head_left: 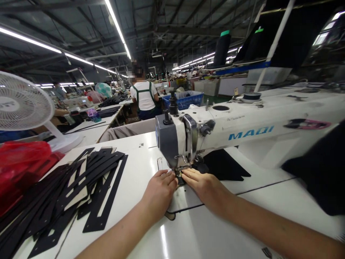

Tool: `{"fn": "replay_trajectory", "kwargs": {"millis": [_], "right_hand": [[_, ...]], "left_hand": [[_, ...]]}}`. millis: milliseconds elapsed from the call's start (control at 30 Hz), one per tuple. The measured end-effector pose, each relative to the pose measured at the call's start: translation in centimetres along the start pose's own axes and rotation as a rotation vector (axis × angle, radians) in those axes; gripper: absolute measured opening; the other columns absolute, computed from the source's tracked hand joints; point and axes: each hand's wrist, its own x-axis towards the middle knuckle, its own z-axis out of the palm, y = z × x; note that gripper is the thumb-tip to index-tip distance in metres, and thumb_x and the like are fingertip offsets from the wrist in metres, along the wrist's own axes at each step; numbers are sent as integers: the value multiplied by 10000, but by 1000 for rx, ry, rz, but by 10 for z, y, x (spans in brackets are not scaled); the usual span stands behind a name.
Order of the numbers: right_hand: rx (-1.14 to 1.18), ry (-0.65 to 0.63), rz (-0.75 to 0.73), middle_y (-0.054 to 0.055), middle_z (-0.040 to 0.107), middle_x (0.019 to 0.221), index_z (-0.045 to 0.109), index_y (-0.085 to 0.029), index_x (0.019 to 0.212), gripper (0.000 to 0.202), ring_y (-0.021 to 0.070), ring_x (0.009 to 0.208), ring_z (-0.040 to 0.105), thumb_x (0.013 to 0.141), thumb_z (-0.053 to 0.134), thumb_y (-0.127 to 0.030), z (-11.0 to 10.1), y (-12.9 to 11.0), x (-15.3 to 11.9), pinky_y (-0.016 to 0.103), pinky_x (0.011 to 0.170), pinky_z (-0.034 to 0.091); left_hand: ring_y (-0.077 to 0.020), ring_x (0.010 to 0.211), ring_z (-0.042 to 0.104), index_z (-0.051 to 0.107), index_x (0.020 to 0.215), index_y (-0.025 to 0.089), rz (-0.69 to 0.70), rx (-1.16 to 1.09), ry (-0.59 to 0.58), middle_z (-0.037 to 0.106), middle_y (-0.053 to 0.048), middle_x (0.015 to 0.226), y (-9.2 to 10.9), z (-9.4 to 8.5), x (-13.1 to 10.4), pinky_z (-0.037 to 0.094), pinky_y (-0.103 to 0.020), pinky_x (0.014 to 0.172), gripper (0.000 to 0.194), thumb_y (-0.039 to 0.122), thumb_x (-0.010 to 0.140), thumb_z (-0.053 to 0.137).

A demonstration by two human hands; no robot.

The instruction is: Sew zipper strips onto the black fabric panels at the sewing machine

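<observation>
A white sewing machine [250, 122] with a dark grey head stands over the white table. My left hand [161, 190] lies just left of the needle area, fingers together and fingertips beside the presser foot. From the right, my right hand [202, 181] reaches to the same spot, its fingers stretched flat and close together. A small dark piece [181, 180] shows between the fingertips under the foot; its outline is mostly hidden. Behind my right hand lies a black fabric piece [226, 165] on the machine bed.
Black strips with slots [105, 194] are piled on the left of the table [137, 162]. Beyond them are a red plastic bag [24, 169] and a white fan [24, 100]. A person [145, 95] is farther back, near a blue basket [188, 100].
</observation>
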Motion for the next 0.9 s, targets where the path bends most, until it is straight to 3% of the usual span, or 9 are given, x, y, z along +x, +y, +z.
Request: {"fn": "replay_trajectory", "kwargs": {"millis": [200, 433, 667, 900], "right_hand": [[21, 10, -1, 44, 657, 911, 621, -211, 906, 287, 171, 806, 632, 876, 370, -75, -3, -1, 1, 296, 737, 542], [21, -3, -50, 89, 651, 957, 612, -153, 942, 312, 205, 990, 597, 841, 356, -5, 3, 1, 1, 342, 833, 524], [3, -30, -56, 111, 657, 963, 623, -144, 928, 305, 217, 961, 614, 837, 359, -22, -3, 3, 5, 348, 822, 533], [84, -54, -42, 113, 651, 1018, 619, -136, 980, 296, 198, 987, 601, 850, 369, -47, -9, -2, 7, 319, 852, 502]], "left_hand": [[-194, 933, 632, 617, 888, 136, -45, -14, -23, 689, -80, 943, -1, 0, 0, 475, -349, 866, 145, 103, 855, 480], [-190, 936, 631, 616, 881, 148, -55, -17, 2, 693, -62, 945, -1, 2, 0, 466, -342, 864, 118, 105, 842, 513], [-197, 921, 637, 618, 843, 140, -98, 25, -8, 693, -68, 953, -2, 7, 2, 459, -349, 874, 86, 92, 813, 553], [-181, 874, 650, 627, 819, 172, -115, -47, 84, 700, -49, 923, -1, 8, -2, 488, -353, 835, 137, 125, 845, 501]]}}
